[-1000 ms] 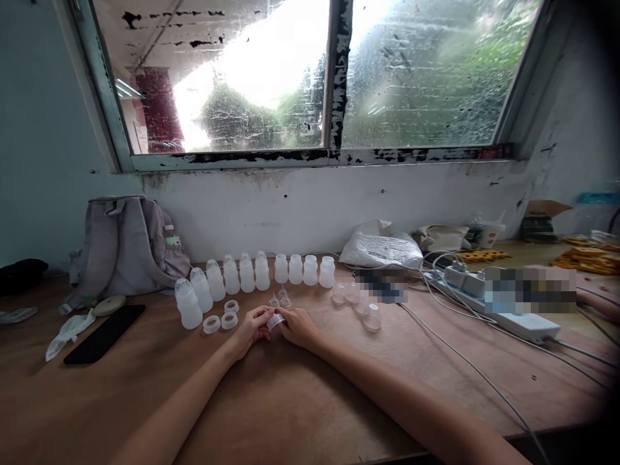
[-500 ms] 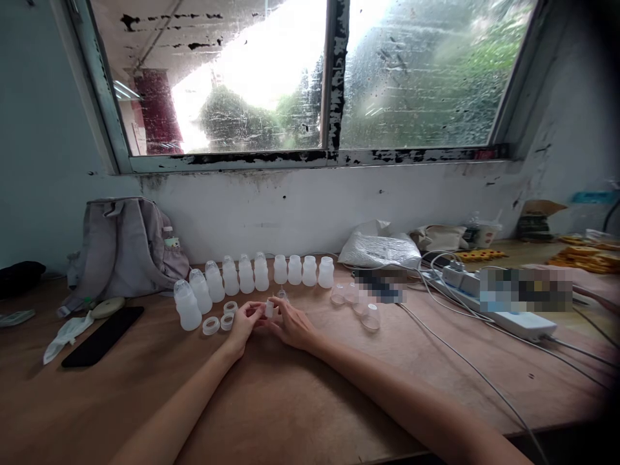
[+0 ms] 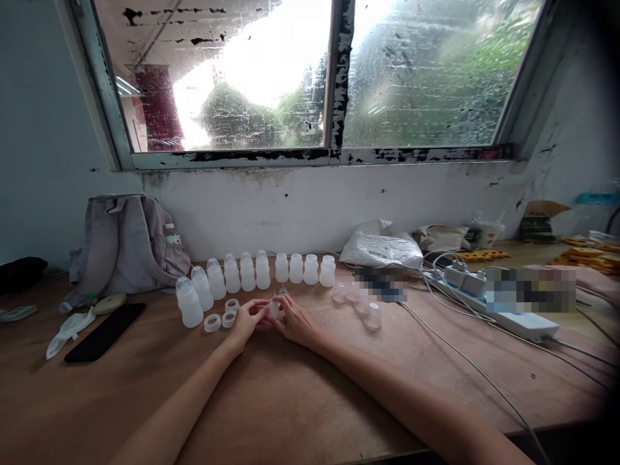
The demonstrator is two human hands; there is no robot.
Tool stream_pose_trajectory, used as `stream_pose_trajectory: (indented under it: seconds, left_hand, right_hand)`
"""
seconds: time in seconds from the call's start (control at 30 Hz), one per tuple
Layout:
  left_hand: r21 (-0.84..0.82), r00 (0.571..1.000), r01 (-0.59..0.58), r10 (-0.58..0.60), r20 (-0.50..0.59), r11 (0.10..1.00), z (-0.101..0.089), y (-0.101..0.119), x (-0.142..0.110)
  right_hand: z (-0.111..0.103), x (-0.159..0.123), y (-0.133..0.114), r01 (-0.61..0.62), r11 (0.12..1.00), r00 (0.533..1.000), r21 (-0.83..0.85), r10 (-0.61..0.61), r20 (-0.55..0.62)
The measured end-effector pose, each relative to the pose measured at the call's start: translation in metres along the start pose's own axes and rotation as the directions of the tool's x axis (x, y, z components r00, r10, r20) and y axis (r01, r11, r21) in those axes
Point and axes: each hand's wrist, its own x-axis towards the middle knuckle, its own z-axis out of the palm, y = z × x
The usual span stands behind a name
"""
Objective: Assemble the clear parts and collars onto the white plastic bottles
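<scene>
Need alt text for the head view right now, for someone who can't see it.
Both hands, left hand and right hand, meet over a wooden table and pinch a small translucent cap between their fingers. Behind them stands a curved row of white bottles, with three rings to the left. A grey bag and a black phone lie further left.

Beyond the hands, a wide window (image 3: 334, 71) with a peeling dark frame lets in strong daylight (the glass is wet and dirty). Below it stands a stained white wall (image 3: 310, 206). The brown wooden desk (image 3: 290, 400) reaches to both sides.
</scene>
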Motion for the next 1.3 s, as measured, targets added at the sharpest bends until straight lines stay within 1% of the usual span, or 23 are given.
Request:
stream_pose_trajectory:
  seconds: [0.13, 0.27, 0.43, 0.67, 0.83, 0.97, 1.13, 1.3]
  left_hand:
    - [-0.003, 0.999, 0.012, -0.012, 0.039, 1.0, -0.0007, 0.0004, 0.0012]
    - [-0.014, 0.996, 0.014, -0.013, 0.088, 1.0, -0.0011, 0.0003, 0.003]
    - [-0.033, 0.99, 0.011, -0.007, 0.138, 0.999, -0.0011, 0.0025, 0.0044]
    - [-0.055, 0.984, -0.003, 0.013, 0.176, 0.998, -0.0028, 0.0042, 0.0064]
    - [-0.059, 0.983, 0.016, -0.005, 0.185, 0.998, -0.0086, 0.0049, 0.0048]
    - [-0.063, 0.982, 0.039, -0.027, 0.185, 0.997, -0.0095, 0.005, 0.0018]
    - [-0.082, 0.985, 0.058, -0.043, 0.167, 0.995, -0.006, 0.0052, 0.0006]
    - [-0.128, 0.989, 0.084, -0.067, 0.132, 0.988, -0.0057, 0.0028, 0.0025]
  right_hand:
    - [0.002, -0.0007, 0.0023, 0.008, 1.0, 1.0, 0.003, -0.008, -0.005]
    - [-0.0007, -0.0006, 0.0014, 0.008, 0.998, 1.0, 0.054, -0.007, -0.022]
    - [-0.0042, 0.001, -0.0014, -0.026, 0.995, 0.999, 0.093, 0.029, -0.036]
    - [-0.0007, 0.0031, -0.0022, -0.052, 0.987, 0.995, 0.149, 0.064, -0.073]
    - [-0.001, 0.0016, -0.0028, -0.035, 0.994, 0.999, 0.1, 0.038, -0.033]
    - [-0.0029, 0.0009, -0.0056, 0.011, 0.999, 1.0, 0.03, -0.011, -0.009]
    - [-0.0044, 0.0028, -0.0071, 0.044, 0.999, 0.998, -0.007, -0.044, -0.034]
    - [-0.0026, 0.0053, -0.0042, 0.01, 1.0, 0.997, 0.025, -0.008, -0.072]
